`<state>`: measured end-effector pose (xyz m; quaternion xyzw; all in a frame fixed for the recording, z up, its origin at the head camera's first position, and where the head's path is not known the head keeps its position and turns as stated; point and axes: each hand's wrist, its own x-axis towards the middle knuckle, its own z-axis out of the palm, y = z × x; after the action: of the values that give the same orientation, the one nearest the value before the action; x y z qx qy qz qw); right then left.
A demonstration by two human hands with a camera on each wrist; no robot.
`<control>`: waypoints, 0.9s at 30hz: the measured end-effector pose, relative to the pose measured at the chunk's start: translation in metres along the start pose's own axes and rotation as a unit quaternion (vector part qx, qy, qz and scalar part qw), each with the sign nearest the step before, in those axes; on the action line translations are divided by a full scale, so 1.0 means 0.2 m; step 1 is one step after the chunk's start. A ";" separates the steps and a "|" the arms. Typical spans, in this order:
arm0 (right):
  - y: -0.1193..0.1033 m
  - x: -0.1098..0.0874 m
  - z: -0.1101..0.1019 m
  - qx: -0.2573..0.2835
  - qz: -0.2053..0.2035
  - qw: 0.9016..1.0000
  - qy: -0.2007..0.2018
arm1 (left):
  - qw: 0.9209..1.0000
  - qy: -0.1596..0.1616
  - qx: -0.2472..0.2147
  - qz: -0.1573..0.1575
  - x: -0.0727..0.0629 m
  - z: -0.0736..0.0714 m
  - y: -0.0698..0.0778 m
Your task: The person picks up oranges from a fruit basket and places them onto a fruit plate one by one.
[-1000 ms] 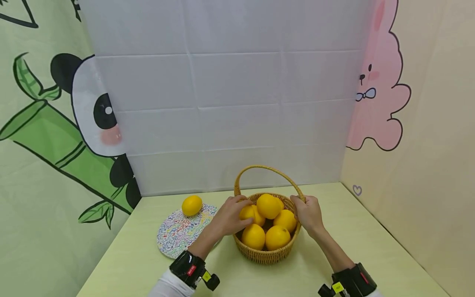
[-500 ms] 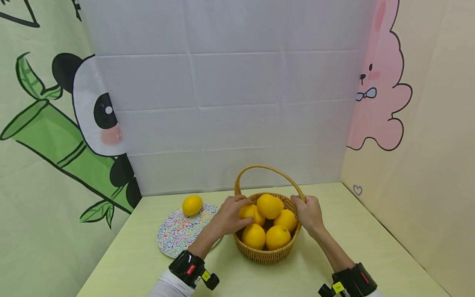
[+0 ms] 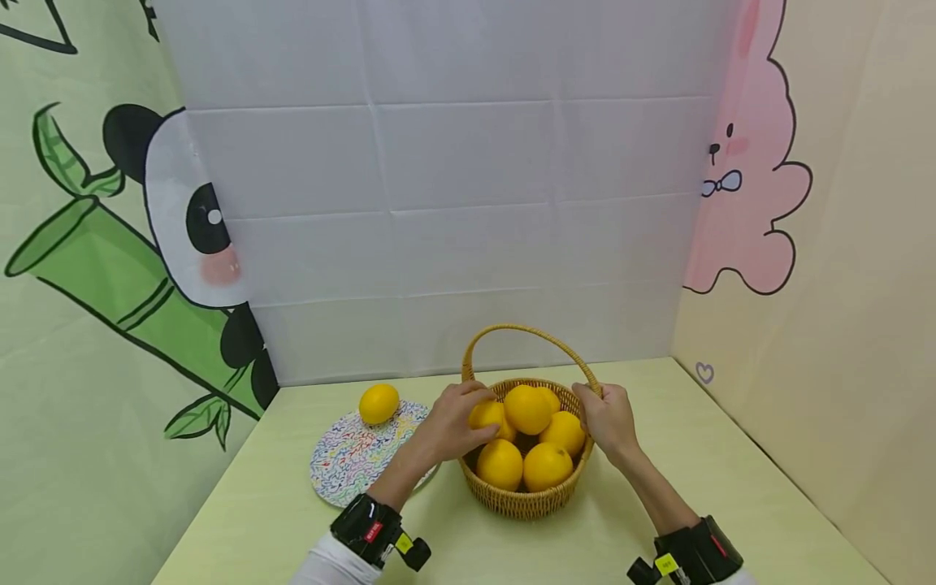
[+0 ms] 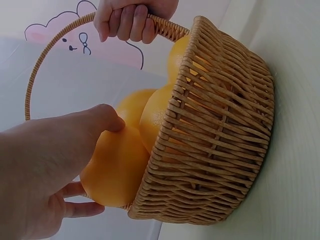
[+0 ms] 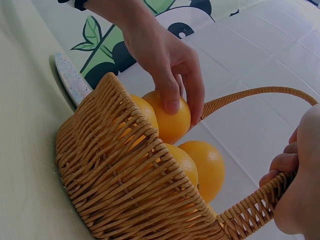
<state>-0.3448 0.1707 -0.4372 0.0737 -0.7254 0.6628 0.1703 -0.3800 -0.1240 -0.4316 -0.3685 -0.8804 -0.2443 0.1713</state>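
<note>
A woven wicker basket (image 3: 521, 505) stands on the table, holding several oranges. My left hand (image 3: 452, 424) reaches over its left rim and grips an orange (image 4: 117, 167) with thumb and fingers. That orange sits at the rim beside the others; in the right wrist view the thumb presses its near side. My right hand (image 3: 608, 418) is curled round the lower right end of the basket's arched handle (image 3: 521, 328). Left of the basket, one orange (image 3: 379, 404) rests on the far part of a round, colourfully speckled plate (image 3: 351, 463), which my left forearm partly covers.
The pale yellow table (image 3: 702, 487) meets a grey-white sheet (image 3: 468, 179) behind the basket. Printed walls flank it, a panda (image 3: 183, 268) on the left and a pink rabbit (image 3: 753, 203) on the right. Both wrists carry black camera bands.
My left hand has risen very slightly, and the orange in its grip has shifted a little against its neighbours. My right hand and the basket have stayed in place.
</note>
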 end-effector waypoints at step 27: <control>-0.01 0.00 0.00 -0.002 0.001 1.000 0.000 | 0.999 0.028 -0.013 -0.025 -0.05 -0.09 0.04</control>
<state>-0.3435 0.1705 -0.4363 0.0730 -0.7266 0.6618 0.1695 -0.3661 -0.1347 -0.4200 -0.3417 -0.8808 -0.2705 0.1850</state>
